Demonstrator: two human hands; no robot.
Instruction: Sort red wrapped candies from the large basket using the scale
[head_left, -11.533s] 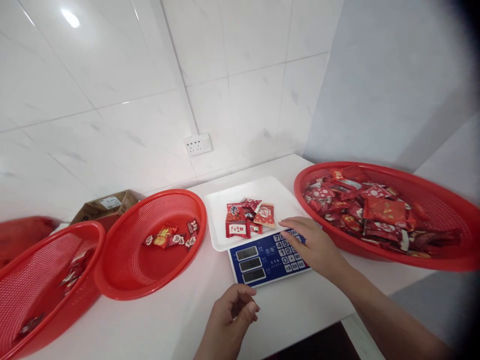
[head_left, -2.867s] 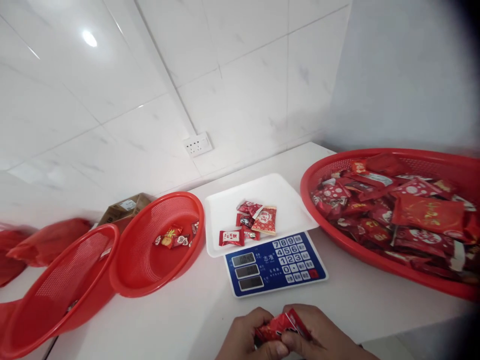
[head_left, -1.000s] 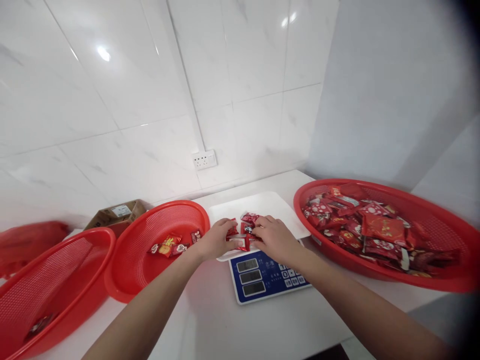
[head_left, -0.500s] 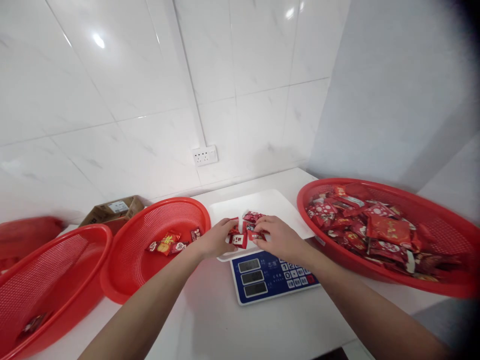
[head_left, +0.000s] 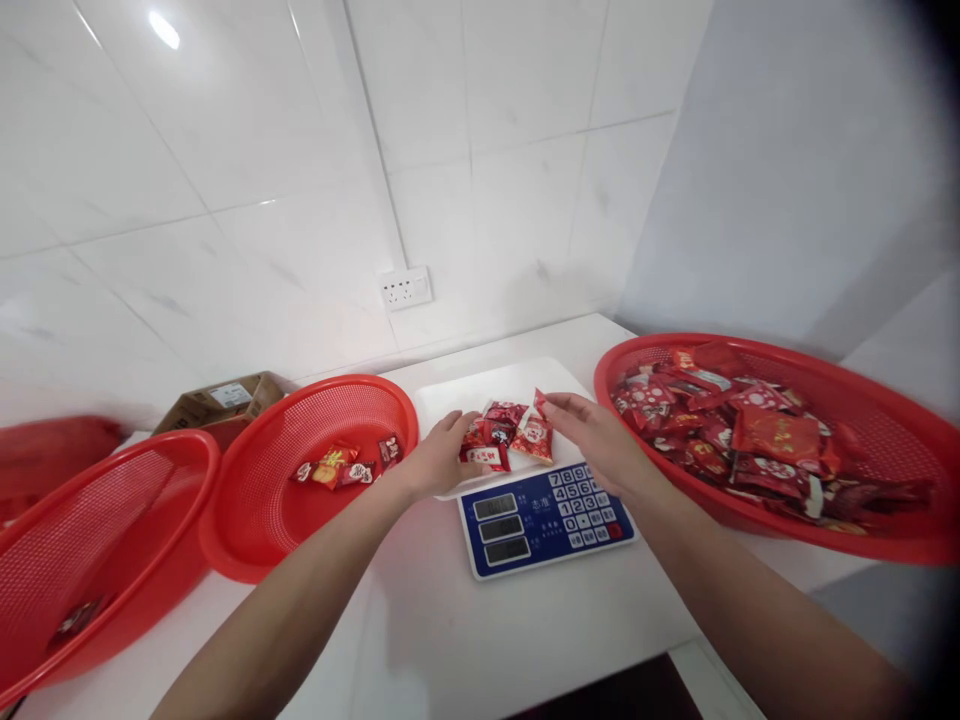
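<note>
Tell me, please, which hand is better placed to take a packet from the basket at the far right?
Probably the right hand: it is nearer to that basket, though it seems to touch a packet. The left hand is farther, at the left edge of the tray.

Scale's [head_left: 547,520] the clock centre here: packets [head_left: 501,433] sit on its tray [head_left: 480,385] at 12, loaded basket [head_left: 892,455] at 3, second basket [head_left: 247,470] at 9, third basket [head_left: 127,500] further out past it, box [head_left: 225,395] behind at 10, wall socket [head_left: 405,288] around 11.
</note>
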